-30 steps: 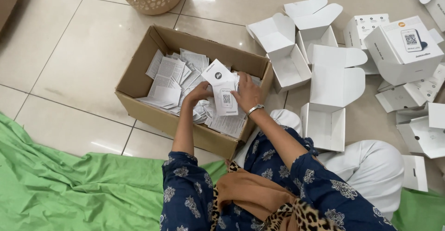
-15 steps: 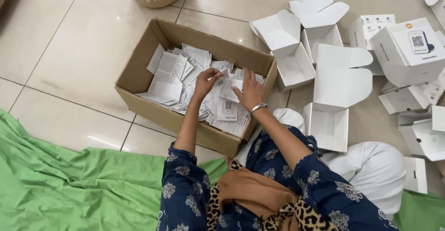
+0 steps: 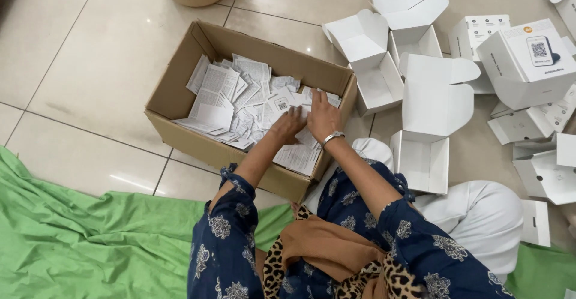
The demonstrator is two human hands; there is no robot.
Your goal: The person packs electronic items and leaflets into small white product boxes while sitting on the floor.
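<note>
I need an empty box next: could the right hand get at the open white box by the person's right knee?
Probably yes. The right hand rests on the paper leaflets inside the cardboard box, and the open white box stands just beyond that box's side wall, mouth up, with nothing between them; the hand need only lift over the wall.

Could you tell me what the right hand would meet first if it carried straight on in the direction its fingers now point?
The right hand points away from the person across the paper leaflets. Going straight on, it would probably first meet the far wall of the cardboard box, though depth is hard to judge from above.
</note>
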